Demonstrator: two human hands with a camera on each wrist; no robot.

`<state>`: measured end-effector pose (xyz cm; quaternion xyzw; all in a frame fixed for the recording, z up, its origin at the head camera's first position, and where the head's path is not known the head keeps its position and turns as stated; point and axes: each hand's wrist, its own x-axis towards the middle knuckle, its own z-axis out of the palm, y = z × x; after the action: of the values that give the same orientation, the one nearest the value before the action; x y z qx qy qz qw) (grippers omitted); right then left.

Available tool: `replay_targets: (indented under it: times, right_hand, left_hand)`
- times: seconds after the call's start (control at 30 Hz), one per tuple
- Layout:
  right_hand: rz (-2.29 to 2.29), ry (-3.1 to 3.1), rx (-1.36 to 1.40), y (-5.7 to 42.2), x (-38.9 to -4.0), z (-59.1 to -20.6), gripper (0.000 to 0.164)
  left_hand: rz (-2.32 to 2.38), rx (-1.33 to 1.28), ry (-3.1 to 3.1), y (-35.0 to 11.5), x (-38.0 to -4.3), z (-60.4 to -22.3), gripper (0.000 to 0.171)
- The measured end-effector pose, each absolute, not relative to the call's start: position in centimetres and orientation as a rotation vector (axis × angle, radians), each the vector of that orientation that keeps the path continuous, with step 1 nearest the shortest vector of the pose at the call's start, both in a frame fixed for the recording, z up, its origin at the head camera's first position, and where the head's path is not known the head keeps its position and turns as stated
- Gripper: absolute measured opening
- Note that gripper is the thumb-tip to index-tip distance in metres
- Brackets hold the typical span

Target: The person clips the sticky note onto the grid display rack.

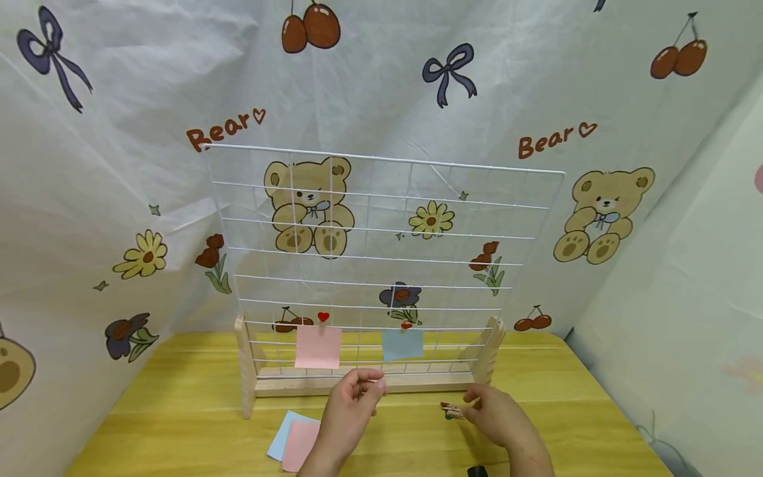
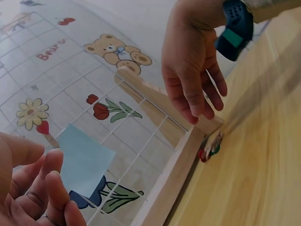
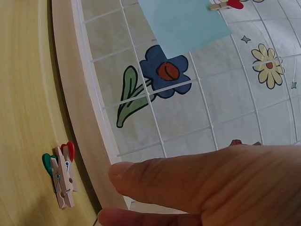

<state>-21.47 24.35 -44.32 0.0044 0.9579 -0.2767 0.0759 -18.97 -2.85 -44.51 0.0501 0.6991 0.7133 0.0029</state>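
Left hand [image 1: 350, 412]: our fingers loosely bent, empty
Right hand [image 1: 499, 417]: relaxed fingers above clothespins [image 3: 62, 178]
Wooden base [image 1: 429, 383] edge: near clothespins
Room: between our hands

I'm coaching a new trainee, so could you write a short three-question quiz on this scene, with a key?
1. True or false: in the head view, the clipped pink note hangs to the left of the clipped blue note.
2. Multiple choice: which of these is nearest the right grip?
A) the loose notes
B) the loose pegs
C) the clipped pink note
3. Open: in the right wrist view, what colours are the hearts on the loose pegs?

Key:
1. True.
2. B.
3. One green heart and one red heart.
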Motion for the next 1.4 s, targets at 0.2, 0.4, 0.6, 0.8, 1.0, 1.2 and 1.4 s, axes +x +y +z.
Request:
replay_targets:
  times: [0.2,0.4,0.6,0.8,1.0,1.2,1.4]
  right_hand:
    - [-0.841,2.866,0.02,24.2,-21.6,-44.5,0.021]
    - [-0.814,2.852,0.011,24.1,-21.5,-44.4,0.024]
    - [-0.8,2.852,0.018,24.1,-21.4,-44.3,0.024]
    - [-0.803,2.854,0.023,24.3,-21.6,-44.6,0.022]
    - [-0.806,2.858,0.018,24.3,-21.6,-44.7,0.019]
    - [-0.801,2.863,0.021,24.1,-21.6,-44.6,0.016]
    - [-0.806,2.87,0.02,23.8,-21.6,-44.6,0.016]
  left_hand:
    - [2.08,0.235,2.261,-4.2,-18.7,-45.6,0.027]
    - [1.808,0.288,2.426,-7.0,-18.3,-47.2,0.028]
    - [1.603,0.372,2.56,-10.7,-18.2,-48.0,0.029]
    - [1.538,0.279,2.68,-13.6,-18.2,-48.0,0.025]
    - [1.448,0.253,2.71,-15.2,-18.2,-47.7,0.025]
    - [1.21,0.255,2.79,-15.5,-18.2,-47.7,0.026]
    - [1.02,0.136,2.844,-15.0,-17.9,-47.6,0.044]
